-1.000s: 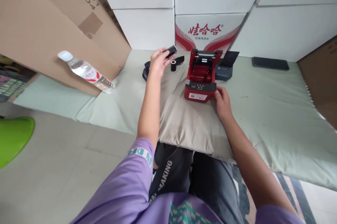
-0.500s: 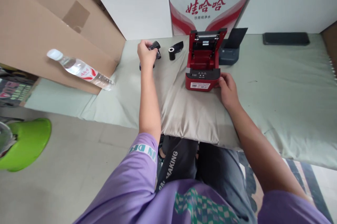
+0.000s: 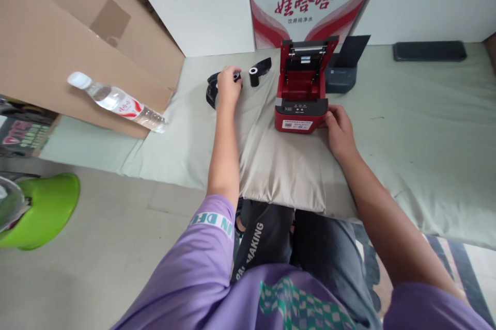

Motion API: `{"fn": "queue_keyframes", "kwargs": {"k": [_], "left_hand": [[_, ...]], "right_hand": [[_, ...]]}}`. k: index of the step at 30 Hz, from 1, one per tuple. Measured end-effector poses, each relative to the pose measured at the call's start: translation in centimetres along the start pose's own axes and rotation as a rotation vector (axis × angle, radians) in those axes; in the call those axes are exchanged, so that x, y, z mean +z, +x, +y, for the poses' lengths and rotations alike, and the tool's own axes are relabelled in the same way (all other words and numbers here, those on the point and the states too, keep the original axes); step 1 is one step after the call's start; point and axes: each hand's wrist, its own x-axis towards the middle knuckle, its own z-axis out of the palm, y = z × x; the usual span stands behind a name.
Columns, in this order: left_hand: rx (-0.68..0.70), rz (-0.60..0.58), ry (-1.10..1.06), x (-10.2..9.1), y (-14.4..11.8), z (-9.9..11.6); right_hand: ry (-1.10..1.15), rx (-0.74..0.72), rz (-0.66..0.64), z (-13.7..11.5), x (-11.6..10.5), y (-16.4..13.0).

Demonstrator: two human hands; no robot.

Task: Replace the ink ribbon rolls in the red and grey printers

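Note:
A small red and black printer (image 3: 296, 118) stands on the cloth-covered surface with its lid raised and its inside showing. My right hand (image 3: 341, 131) grips the printer's front right corner, the thumb in front and some fingers hidden. Left of it, my left hand (image 3: 229, 84) has its fingers closed around a small black roll (image 3: 237, 77), mostly covered by the hand. Crumpled black film (image 3: 211, 91) lies just left of that hand. Another black roll with a white core (image 3: 253, 78) stands to the right of the hand, a loose black tail beside it.
Behind the printer sits a dark grey device with an upright black flap (image 3: 341, 77). A black phone-like slab (image 3: 430, 51) lies farther right. White cartons (image 3: 310, 4) line the back. A water bottle (image 3: 120, 103) leans by a cardboard box (image 3: 127, 56). A green stool (image 3: 50, 208) is at lower left.
My left hand has shifted right and slightly down, toward the roll with the white core, uncovering the crumpled black film on its left. My right hand stays on the printer.

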Motion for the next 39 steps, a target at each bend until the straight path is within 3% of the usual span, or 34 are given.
{"fn": "queue_keyframes", "kwargs": {"k": [8, 14, 25, 34, 39], "left_hand": [[0.005, 0.017, 0.191, 0.9, -0.3, 0.7], [0.007, 0.031, 0.007, 0.7, 0.2, 2.1], [0.026, 0.048, 0.030, 5.0, -1.3, 2.8], [-0.019, 0.066, -0.051, 4.2, -1.9, 3.8], [-0.016, 0.142, -0.312, 2.7, -1.2, 5.7]], "right_hand": [[0.019, 0.015, 0.004, 0.0, -0.1, 0.0], [0.017, 0.016, 0.007, -0.2, 0.0, 0.0], [0.009, 0.015, -0.010, -0.1, -0.2, 0.0], [0.019, 0.019, -0.011, -0.1, -0.1, 0.0], [0.023, 0.029, -0.004, -0.2, -0.1, 0.0]]}}
